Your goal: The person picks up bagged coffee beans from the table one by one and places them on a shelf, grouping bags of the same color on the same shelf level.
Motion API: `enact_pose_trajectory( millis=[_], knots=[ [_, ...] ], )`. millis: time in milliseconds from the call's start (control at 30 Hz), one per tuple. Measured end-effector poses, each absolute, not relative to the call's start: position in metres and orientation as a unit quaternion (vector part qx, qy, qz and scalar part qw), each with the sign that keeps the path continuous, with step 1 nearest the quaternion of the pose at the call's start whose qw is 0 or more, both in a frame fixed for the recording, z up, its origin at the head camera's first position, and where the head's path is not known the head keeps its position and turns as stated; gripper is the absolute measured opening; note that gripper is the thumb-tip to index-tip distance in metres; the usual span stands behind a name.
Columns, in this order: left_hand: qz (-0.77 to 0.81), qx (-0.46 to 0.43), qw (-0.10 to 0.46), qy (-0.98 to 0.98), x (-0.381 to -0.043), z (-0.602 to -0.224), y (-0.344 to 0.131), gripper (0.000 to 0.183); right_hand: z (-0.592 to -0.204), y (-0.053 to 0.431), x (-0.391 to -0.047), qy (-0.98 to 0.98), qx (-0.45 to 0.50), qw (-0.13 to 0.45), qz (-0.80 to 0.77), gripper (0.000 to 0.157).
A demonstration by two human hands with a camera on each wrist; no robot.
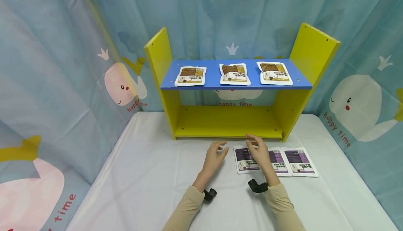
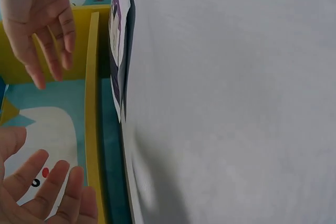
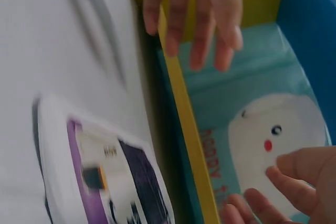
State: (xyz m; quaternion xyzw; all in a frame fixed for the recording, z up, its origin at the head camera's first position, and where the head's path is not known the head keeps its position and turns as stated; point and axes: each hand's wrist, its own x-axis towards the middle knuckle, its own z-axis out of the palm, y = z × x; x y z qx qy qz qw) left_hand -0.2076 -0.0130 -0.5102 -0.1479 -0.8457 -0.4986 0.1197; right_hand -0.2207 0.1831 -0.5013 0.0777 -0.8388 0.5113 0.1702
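Note:
Both hands hold nothing, their fingers apart and loosely bent. My left hand (image 1: 214, 157) is raised over the white table, left of a row of purple-and-white pouches. Over the leftmost pouch (image 1: 247, 164) hovers my right hand (image 1: 260, 154), covering part of it in the head view. The middle pouch (image 1: 278, 164) and the right pouch (image 1: 300, 161) lie flat beside it, edges close together. In the right wrist view one purple pouch (image 3: 113, 174) shows below the right hand (image 3: 294, 184). The left wrist view shows the left hand (image 2: 47, 187) with fingers spread.
Behind the hands stands a yellow shelf unit (image 1: 228, 121) with a blue upper board (image 1: 212, 77). On that board lie three brown-and-white pouches: left (image 1: 190, 76), middle (image 1: 234, 74) and right (image 1: 274, 73). A blue whale-print curtain (image 1: 201, 21) surrounds the white-covered table (image 1: 141, 175).

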Motion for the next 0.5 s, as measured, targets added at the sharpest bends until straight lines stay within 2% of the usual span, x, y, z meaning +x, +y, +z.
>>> enact_pose_trajectory(
  millis=[100,500],
  knots=[
    [-0.499,-0.147,0.101,-0.848,-0.206,-0.512,-0.011,0.036,-0.498,0.194,-0.220,-0.852,0.077,0.130,0.502,0.034],
    [-0.478,-0.157,-0.005,-0.864,-0.200,-0.517,0.001,0.040,-0.496,0.225,-0.220,-0.902,0.066,0.030,0.425,0.037]
  ],
)
